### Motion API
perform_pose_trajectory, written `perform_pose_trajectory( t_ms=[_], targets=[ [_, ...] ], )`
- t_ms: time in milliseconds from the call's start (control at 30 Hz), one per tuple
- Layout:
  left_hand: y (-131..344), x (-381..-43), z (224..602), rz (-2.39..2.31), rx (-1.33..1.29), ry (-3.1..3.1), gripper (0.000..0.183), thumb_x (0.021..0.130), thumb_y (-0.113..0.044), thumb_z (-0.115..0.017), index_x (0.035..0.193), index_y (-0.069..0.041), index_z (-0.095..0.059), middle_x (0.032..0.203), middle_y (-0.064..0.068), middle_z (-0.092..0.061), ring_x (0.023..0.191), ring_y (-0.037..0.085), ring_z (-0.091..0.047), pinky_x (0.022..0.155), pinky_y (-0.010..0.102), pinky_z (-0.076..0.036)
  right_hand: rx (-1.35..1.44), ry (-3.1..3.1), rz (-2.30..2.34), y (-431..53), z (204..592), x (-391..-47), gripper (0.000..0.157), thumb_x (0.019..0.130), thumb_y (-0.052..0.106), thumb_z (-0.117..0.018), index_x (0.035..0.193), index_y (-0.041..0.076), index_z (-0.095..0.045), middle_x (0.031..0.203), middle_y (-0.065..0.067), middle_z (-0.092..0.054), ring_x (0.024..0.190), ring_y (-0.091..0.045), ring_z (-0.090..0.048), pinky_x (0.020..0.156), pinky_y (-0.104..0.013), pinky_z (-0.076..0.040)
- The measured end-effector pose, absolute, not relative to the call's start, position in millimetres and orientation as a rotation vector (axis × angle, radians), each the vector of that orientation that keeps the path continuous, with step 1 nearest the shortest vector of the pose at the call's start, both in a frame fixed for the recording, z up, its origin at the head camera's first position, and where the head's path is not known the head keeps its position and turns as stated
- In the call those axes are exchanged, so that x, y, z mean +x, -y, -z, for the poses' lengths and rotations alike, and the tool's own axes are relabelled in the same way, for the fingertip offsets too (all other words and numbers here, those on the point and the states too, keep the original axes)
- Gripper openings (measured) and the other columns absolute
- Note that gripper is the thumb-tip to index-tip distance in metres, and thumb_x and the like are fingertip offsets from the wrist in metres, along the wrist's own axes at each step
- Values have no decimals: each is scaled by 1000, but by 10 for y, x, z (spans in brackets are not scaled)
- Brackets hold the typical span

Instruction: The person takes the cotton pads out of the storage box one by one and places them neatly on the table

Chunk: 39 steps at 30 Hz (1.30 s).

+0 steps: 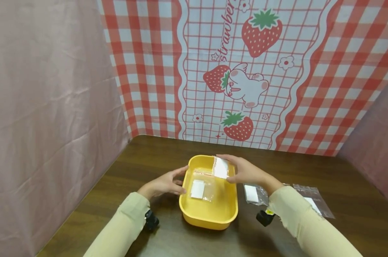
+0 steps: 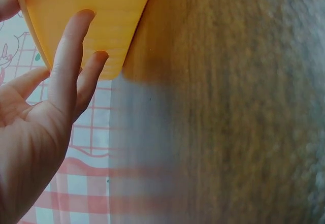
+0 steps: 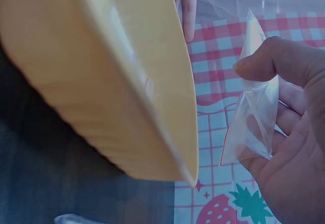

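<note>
- Right hand [image 1: 245, 171] over the far right corner of the yellow tub [image 1: 210, 214], thumb and fingers [image 3: 264, 61] pinching a small clear bag [image 1: 220, 167] with a white slip inside.
- Bag hanging just above the rim, long axis running away from the body, tub interior directly below and to the left.
- Left hand [image 1: 163, 184] at the tub's left wall, fingers [image 2: 71, 61] straight, resting against it, gripping nothing.
- Another bag [image 1: 200, 189] flat in the tub; two more bags [image 1: 255, 194] on the tabletop [image 1: 342, 178], right.
</note>
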<state>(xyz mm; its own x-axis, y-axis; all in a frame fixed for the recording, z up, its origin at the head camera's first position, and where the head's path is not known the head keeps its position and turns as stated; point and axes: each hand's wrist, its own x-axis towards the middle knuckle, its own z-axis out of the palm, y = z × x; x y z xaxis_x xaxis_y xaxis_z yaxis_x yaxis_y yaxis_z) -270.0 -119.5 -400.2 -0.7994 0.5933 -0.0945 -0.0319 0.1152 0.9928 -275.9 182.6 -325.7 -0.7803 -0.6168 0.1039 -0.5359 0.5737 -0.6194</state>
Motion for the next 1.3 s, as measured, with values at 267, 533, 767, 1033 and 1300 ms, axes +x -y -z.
perform_pose_trajectory(
  t_ms=[267,533,767,1033,1300],
  targets=[
    [1209,-2718,3994,-1727,542,-1930,89,80,6,-68,150,-7,-15,146,22,-19,114,36,-48,79,38,-53,-1055,-2692,1028,-1992,3347,-2642,75,76,5,-73,142,11,-38,137,-9,-46,121,-30,-44,92,-53,-42],
    [1217,-2712,3989,-1724,522,-1934,89,79,5,-69,150,-10,-16,146,19,-21,111,32,-50,79,38,-53,-1011,-2750,1152,-2212,3497,-2439,76,74,1,-75,141,9,-40,137,-12,-45,117,-34,-46,88,-52,-45],
    [1214,-2720,3994,-1742,546,-1892,90,79,7,-67,150,-8,-13,147,22,-17,116,38,-47,80,39,-53,-974,-2834,1176,-2414,3623,-2207,76,71,1,-77,139,9,-43,126,-16,-52,91,-23,-53,72,-33,-51],
    [1209,-2723,3999,-1747,544,-1884,89,79,9,-66,150,-7,-13,147,22,-16,116,39,-46,80,40,-53,-1032,-2965,987,-2576,3765,-1956,84,65,1,-79,140,13,-43,136,-9,-48,112,-24,-49,86,-46,-46],
    [1214,-2719,3986,-1736,540,-1887,90,79,8,-67,150,-8,-14,147,22,-17,115,38,-47,80,40,-53,-1193,-2916,992,-2700,3973,-1798,86,59,-1,-81,137,12,-46,134,-10,-50,123,-3,-36,93,-13,-32]
  ],
)
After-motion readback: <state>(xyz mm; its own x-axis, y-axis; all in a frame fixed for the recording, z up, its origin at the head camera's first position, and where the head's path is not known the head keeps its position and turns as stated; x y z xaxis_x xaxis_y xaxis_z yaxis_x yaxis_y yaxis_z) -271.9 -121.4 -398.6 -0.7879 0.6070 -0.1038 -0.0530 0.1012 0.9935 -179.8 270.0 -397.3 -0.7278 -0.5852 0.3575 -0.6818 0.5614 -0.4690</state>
